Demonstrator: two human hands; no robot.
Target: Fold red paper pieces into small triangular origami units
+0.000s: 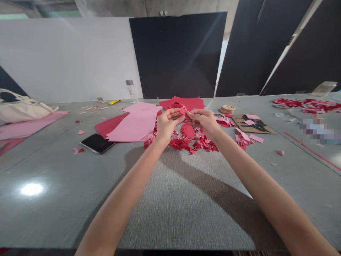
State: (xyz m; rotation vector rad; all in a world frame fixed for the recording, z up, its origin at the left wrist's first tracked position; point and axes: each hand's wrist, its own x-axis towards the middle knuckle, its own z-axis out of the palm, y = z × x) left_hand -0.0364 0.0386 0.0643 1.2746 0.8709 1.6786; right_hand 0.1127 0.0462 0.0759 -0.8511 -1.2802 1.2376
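Between the fingertips of both hands is a small piece of red paper point(183, 111), held up over the table. My left hand point(169, 122) pinches it from the left, and my right hand point(204, 121) grips its right side. Under the hands lies a heap of folded red and pink paper pieces point(204, 140). Among them are a round red paper form point(188, 131) and a red pleated one point(179, 143). Just behind the fingers stands a ring-shaped folded paper piece point(177, 106), partly hidden by my left hand.
Pink paper sheets point(135, 122) and a black phone point(97, 143) lie to the left. Red sheets point(195, 103) are at the back. Rightward are a round wooden piece point(227, 108) and a brown board point(254, 124). A clear bottle point(131, 89) stands near the wall panels.
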